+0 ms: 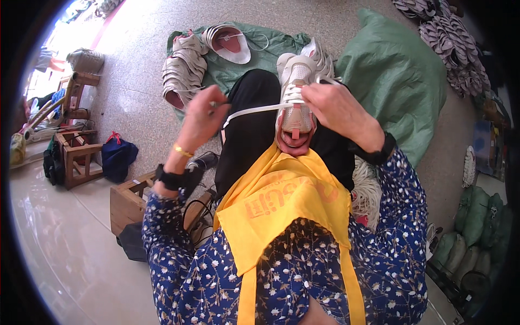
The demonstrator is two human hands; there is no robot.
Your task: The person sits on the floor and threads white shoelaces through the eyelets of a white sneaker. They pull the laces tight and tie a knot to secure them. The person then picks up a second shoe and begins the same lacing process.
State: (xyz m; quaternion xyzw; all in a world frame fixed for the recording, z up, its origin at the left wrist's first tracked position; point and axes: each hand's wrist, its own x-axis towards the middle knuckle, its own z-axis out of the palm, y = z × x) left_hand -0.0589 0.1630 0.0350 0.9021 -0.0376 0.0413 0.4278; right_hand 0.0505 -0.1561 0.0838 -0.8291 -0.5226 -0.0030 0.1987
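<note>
A beige and white sneaker (298, 116) with a pink lining rests between my black-clad knees, its heel opening towards me. From its eyelets a white shoelace (257, 110) stretches left across my knee. My left hand (203, 115) is raised beside the lace's far end, fingers curled together; whether the lace or something small is in them is hard to see. Over the shoe's right side, my right hand (333, 108) pinches the lacing near the tongue, its fingertips partly hidden. A yellow apron (287, 189) covers my lap.
Stacked shoe uppers (184, 70) and a single upper (227, 43) lie on a green sheet (260, 54) ahead. A full green sack (392, 81) stands right. Bundled white laces (365, 189) hang by my right thigh. Wooden stools (81, 157) and a blue bag (119, 157) are left.
</note>
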